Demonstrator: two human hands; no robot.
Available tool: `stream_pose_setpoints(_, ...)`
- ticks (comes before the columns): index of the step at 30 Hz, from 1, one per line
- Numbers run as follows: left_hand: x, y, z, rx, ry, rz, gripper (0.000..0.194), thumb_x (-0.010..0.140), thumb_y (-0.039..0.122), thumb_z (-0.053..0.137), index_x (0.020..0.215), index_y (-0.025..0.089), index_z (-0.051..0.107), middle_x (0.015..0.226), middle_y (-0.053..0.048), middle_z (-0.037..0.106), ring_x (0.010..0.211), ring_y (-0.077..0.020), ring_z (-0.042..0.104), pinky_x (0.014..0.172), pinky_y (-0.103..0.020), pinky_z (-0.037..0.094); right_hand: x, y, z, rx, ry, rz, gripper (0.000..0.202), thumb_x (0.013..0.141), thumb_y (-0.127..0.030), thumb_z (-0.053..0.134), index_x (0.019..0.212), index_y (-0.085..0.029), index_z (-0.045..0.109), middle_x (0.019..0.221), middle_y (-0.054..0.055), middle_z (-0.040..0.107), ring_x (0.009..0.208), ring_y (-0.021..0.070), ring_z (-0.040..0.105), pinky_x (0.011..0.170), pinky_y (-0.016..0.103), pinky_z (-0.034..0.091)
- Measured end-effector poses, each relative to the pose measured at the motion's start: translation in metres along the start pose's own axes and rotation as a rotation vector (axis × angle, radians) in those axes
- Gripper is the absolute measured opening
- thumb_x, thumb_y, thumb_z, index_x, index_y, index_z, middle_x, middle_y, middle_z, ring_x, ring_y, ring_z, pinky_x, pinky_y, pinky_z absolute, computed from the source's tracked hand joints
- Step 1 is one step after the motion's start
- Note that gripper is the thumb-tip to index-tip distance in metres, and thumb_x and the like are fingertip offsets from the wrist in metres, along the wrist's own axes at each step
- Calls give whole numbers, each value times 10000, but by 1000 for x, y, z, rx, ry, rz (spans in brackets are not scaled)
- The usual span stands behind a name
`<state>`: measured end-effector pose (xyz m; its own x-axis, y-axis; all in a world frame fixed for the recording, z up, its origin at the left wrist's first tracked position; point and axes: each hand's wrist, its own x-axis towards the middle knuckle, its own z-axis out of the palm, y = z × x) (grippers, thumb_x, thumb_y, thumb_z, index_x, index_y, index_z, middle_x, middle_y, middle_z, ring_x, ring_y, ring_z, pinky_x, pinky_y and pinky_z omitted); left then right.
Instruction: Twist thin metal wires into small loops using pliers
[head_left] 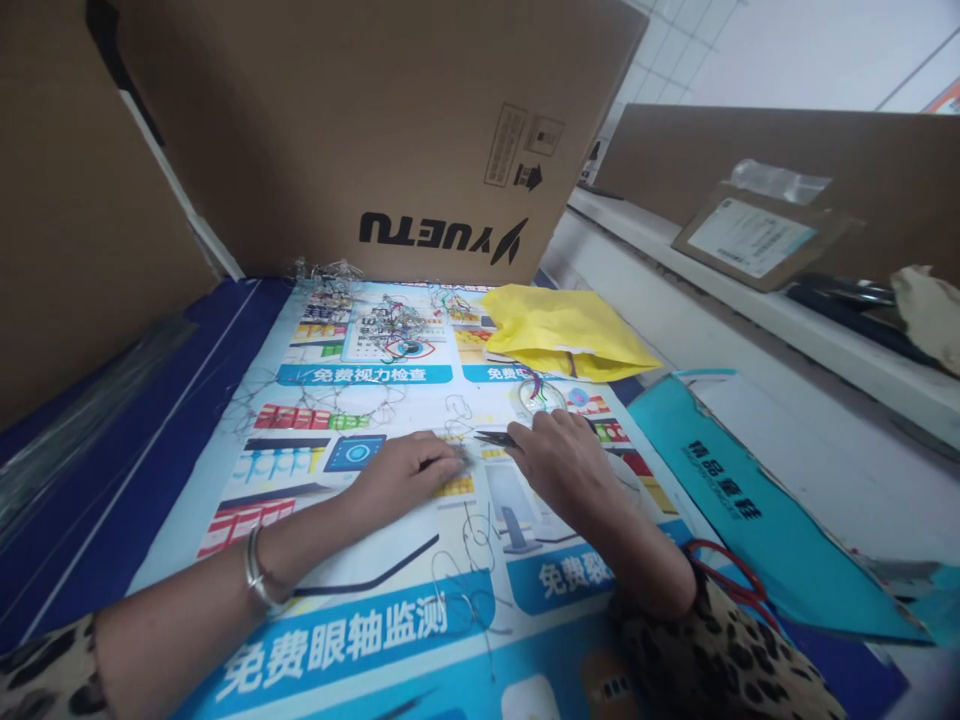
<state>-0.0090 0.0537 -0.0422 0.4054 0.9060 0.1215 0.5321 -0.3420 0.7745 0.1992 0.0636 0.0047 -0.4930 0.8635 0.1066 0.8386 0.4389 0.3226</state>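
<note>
My left hand (416,468) is closed, thumb and fingers pinched together at what looks like a thin wire (459,412); the fingertips partly hide it. My right hand (568,468) is wrapped round a pair of dark, pointed pliers (495,438). Their narrow tips point left, close to my left fingertips, and their handles are hidden in my palm. Just beyond my right hand is a small round clear dish (541,397) with purple and green strands. More loose bent wires (472,560) lie on the printed sheet in front of me.
A printed poster sheet (360,545) covers the table. Tangled wire pieces (397,322) lie toward the back, beside a yellow bag (570,325). A large cardboard box (390,130) stands behind. At right are a turquoise box lid (720,470), red cord (739,572) and a ledge with a package (750,240).
</note>
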Motion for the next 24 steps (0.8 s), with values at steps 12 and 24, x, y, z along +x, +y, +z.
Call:
stream_pose_setpoints(12,13,-6,3,160,44,-87,224,835,298,494,1006,217,612,943,-34,619,846,-172,583,736,-283,444,-25,-1,-4,70,-42,-10,162,855,-321,515,900,-206,619,784,61,600,766,206,498,660,314,263)
stream_pose_setpoints(24,11,-9,4,323,-43,-9,194,833,306,521,992,233,605,1042,-23,588,912,-179,579,779,-289,454,-25,-12,13,36,-31,-19,172,840,-120,431,830,-191,587,767,69,580,770,216,491,667,335,256)
